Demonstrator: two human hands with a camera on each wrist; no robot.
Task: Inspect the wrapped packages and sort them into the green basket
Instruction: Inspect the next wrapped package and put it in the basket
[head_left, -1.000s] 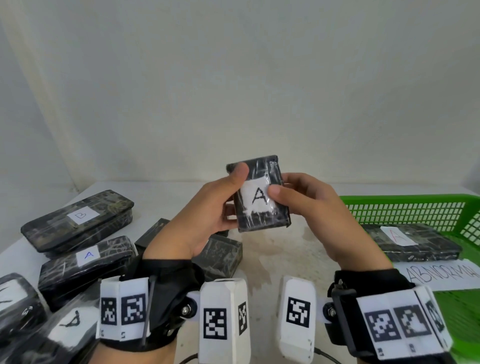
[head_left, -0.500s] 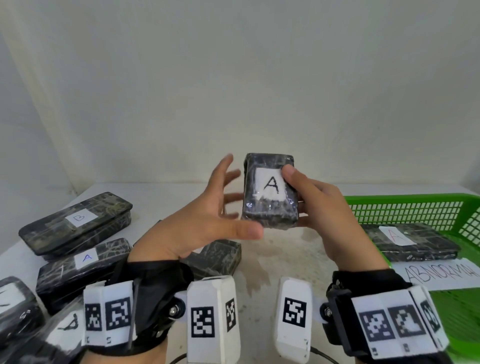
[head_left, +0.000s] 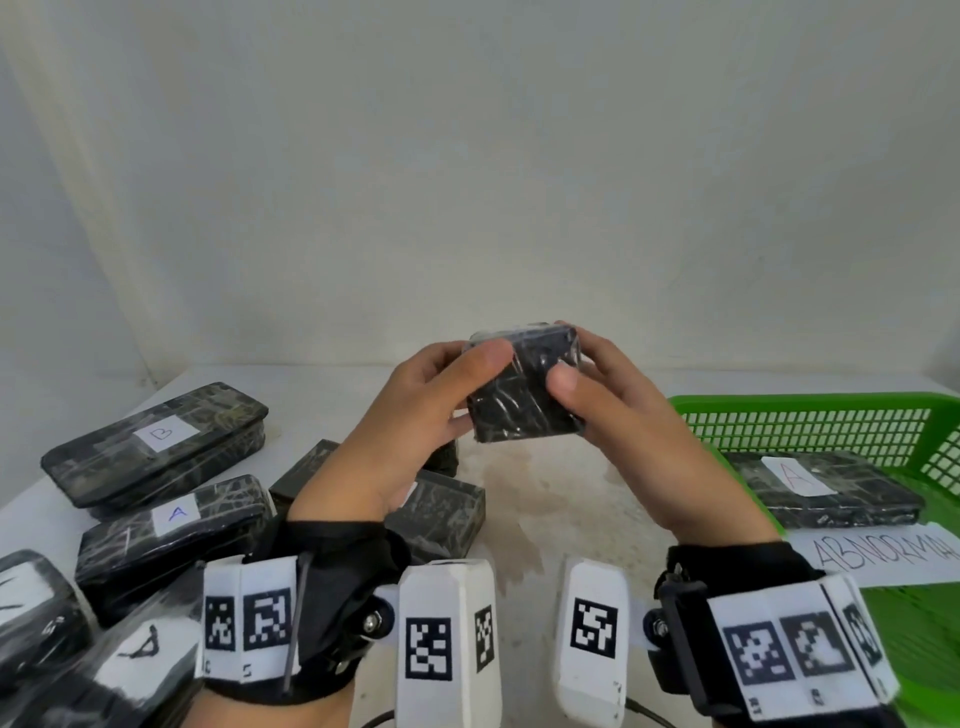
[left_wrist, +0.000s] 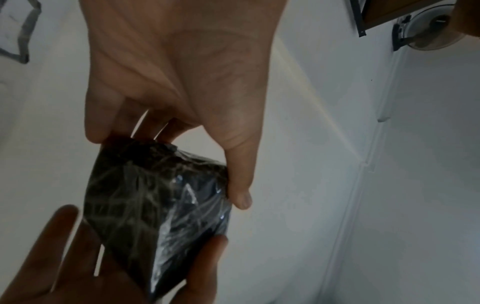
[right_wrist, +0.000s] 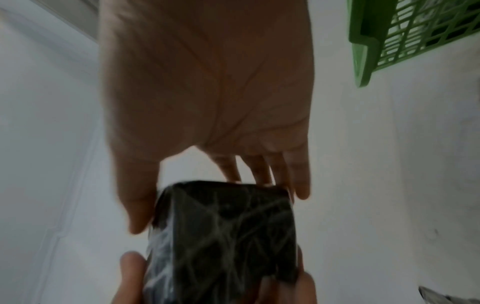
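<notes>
I hold a small black package (head_left: 522, 392) wrapped in clear film up in the air between both hands, above the middle of the table. My left hand (head_left: 415, 415) grips its left side, thumb on the near face. My right hand (head_left: 618, 410) grips its right side, thumb on the near face too. The face toward me is plain black; a sliver of white label shows along its top edge. The left wrist view shows the same package (left_wrist: 158, 207) pinched between thumb and fingers, as does the right wrist view (right_wrist: 223, 236). The green basket (head_left: 810, 405) stands at the right.
One long wrapped package marked A (head_left: 821, 488) lies inside the basket, beside a paper sign reading ABNORMAL (head_left: 883, 556). Several wrapped packages lie on the white table (head_left: 561, 493) at the left, one marked B (head_left: 156, 441), another marked A (head_left: 176, 525). A white wall stands behind.
The package has been tipped so its A label now faces up and away. My left hand, which was open beside it half a second ago, grips it again.
</notes>
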